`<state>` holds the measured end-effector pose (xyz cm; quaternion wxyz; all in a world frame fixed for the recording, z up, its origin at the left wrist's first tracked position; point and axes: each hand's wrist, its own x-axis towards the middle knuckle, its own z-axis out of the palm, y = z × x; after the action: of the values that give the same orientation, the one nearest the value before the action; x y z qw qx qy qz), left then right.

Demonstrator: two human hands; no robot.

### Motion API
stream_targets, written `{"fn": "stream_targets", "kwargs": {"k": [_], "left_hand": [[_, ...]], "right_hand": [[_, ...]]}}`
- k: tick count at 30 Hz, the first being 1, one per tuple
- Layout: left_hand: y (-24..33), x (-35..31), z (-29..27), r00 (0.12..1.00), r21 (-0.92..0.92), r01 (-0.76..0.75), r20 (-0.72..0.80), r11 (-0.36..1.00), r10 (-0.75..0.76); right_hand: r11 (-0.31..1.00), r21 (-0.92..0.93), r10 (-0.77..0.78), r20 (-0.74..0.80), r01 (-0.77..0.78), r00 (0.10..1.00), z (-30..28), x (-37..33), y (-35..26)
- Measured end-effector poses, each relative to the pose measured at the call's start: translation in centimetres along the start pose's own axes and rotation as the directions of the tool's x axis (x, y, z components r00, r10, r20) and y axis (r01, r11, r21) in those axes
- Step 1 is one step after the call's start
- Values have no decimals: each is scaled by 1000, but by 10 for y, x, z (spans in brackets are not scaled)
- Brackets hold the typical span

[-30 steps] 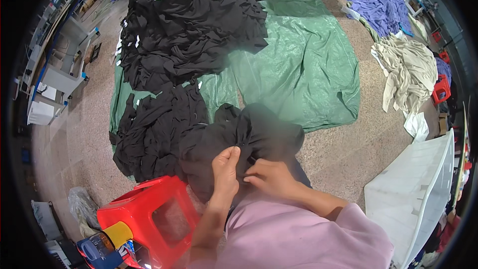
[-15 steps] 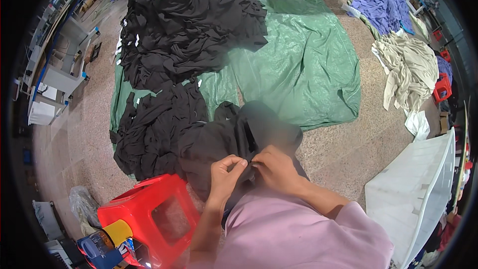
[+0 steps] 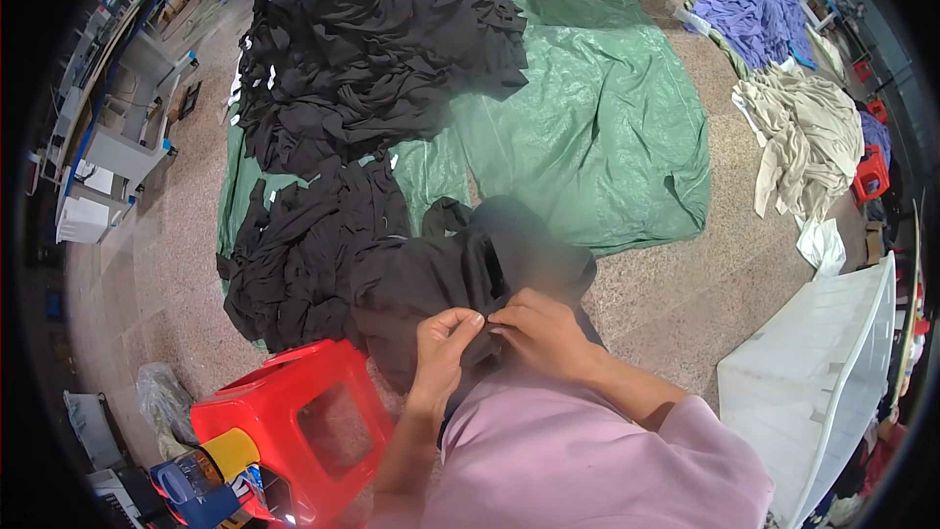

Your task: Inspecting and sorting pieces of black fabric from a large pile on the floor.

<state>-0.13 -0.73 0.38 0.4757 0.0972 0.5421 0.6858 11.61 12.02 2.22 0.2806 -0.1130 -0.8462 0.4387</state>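
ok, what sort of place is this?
Likely a garment workshop: a heap of black cloth on a green sheet, a purple cloth pile and a beige cloth pile.

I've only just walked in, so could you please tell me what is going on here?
A person in a pink top is handling black cloth bunched in front of them. The left hand and right hand pinch at it, fingertips close together. Ahead, a big heap of black fabric lies on a green sheet. A red stool stands to the left, a white bin to the right.
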Motion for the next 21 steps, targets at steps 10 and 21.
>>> {"fn": "stream_targets", "kwargs": {"k": [10,21], "left_hand": [[-3,-6,-1,935,533,-338,98,776,340],[-21,-11,8,923,392,-347,-19,852,385]], "right_hand": [[999,49,-2,65,-1,998,-2,-4,3],[771,390,500,120,-504,858,10,-9,8]]}}
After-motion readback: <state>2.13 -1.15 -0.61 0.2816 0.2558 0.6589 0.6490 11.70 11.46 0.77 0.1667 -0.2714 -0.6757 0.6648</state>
